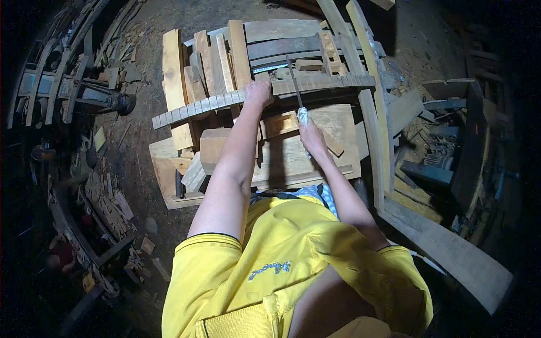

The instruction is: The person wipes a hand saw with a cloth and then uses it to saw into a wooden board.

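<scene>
A long wooden strip (208,105) with many evenly spaced cross marks lies across the bench over several upright-lying boards. My left hand (258,93) is closed on this strip near its middle. To its right, my right hand (313,138) grips the wrapped, pale handle of a saw (296,84). The saw's thin dark blade points away from me and crosses the strip; whether its edge touches the wood cannot be made out. A wooden piece with a cut-out (280,124) lies below the strip, between my hands.
Boards (239,53) stick out beyond the strip. A wooden block (214,147) sits by my left forearm. Long beams (372,121) stand close on the right, with a machine (434,169) beyond. Wood scraps (121,205) litter the floor at left.
</scene>
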`<state>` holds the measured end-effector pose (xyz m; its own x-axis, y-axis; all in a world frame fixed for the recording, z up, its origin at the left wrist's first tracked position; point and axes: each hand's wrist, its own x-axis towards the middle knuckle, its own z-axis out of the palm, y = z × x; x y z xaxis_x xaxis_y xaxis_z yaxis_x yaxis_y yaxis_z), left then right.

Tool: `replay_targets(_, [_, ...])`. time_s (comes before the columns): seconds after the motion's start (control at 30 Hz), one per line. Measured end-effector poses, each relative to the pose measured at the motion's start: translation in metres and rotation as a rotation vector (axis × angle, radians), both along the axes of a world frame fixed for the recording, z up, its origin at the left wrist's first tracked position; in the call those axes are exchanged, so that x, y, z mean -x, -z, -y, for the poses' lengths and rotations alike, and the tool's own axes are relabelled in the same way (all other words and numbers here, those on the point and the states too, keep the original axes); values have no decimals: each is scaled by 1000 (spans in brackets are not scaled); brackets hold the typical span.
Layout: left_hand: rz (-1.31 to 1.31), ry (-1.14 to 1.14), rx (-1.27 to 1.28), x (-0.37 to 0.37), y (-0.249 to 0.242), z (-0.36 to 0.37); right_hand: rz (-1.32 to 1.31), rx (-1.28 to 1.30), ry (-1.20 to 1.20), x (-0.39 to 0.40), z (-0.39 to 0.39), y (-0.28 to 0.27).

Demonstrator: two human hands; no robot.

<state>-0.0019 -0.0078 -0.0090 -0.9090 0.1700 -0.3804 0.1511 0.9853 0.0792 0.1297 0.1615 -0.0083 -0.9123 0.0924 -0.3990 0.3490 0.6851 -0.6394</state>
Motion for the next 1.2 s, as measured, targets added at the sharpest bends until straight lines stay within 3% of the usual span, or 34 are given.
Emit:
replay_targets(0.27, [-63,21,-22,-3,4,2,51,-75,-63,31,4,2])
replay_targets(0.5, [-99,22,-10,-2,7,3,91,0,-5,2,3,-6])
replay_targets(0.7, [-47,9,-6,-4,-5,0,92,-64,-65,61,7,-2])
replay_targets(0.93, [-68,24,-13,-2,6,2,61,-32,-13,3,2,-15])
replay_targets(1.2, [-118,6,-14,-5,5,0,73,-105,-35,64,11,-5])
